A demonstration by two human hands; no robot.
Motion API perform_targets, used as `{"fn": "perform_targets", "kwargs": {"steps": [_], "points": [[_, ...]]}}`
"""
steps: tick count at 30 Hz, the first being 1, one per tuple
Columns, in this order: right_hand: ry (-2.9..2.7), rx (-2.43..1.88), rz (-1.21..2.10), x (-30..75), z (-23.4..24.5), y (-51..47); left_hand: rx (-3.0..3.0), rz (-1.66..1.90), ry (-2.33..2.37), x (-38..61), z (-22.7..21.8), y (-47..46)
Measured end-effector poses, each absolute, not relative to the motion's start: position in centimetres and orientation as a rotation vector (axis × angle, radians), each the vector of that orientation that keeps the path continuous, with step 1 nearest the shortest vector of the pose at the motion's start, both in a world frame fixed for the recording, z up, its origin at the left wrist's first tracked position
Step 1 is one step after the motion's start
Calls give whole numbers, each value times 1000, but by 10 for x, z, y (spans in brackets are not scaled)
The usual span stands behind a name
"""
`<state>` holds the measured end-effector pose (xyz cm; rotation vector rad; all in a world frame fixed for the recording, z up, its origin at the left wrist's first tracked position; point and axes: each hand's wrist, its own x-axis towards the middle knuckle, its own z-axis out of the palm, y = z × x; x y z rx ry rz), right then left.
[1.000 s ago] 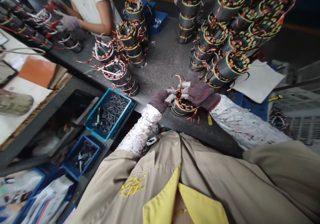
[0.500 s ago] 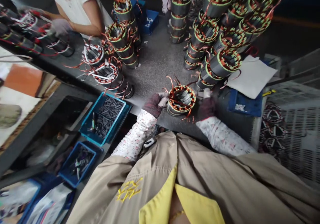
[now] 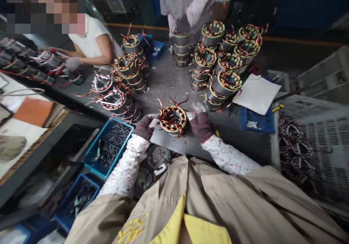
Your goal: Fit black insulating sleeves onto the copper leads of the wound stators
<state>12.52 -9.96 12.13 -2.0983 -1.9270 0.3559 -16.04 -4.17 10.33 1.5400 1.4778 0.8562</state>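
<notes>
A motor stator (image 3: 172, 119) with copper windings and loose wire ends stands on the grey table (image 3: 169, 80) right in front of me. My left hand (image 3: 144, 126), in a dark knit glove, grips its left side. On the other side my right hand (image 3: 201, 126), gloved the same, holds the stator's right flank. Both sleeves are white with a small print.
Stacks of wound stators (image 3: 218, 60) fill the table's far right and far left (image 3: 131, 67). A blue tray of dark sleeves (image 3: 109, 146) sits below left. A white sheet (image 3: 256, 93) lies at right. Two other people work at the far side, their gloved hands on stators.
My right hand came off the top of the stator and moved to its right side. The view tilted up, so the stator and both hands sit lower in the frame.
</notes>
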Motion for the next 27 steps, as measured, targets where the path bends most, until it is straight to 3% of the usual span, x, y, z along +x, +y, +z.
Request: {"fn": "perform_targets", "kwargs": {"steps": [2,6,13,16,20,27], "points": [[-1995,-1991,296,124,148,-92,1562,800,1429,-165,113,-41],[-2652,-1710,455,90,184,-77,1724,603,1454,-159,140,-43],[-2900,-1690,407,60,178,-72,2333,-3,1694,-108,185,-60],[-2951,-1728,457,66,183,-71,2043,169,1672,-112,182,-47],[-2897,-1716,433,64,183,-72,1745,732,1658,-109,152,-31],[-2564,-1737,445,109,138,-59,1444,1149,1512,-90,95,-28]]}}
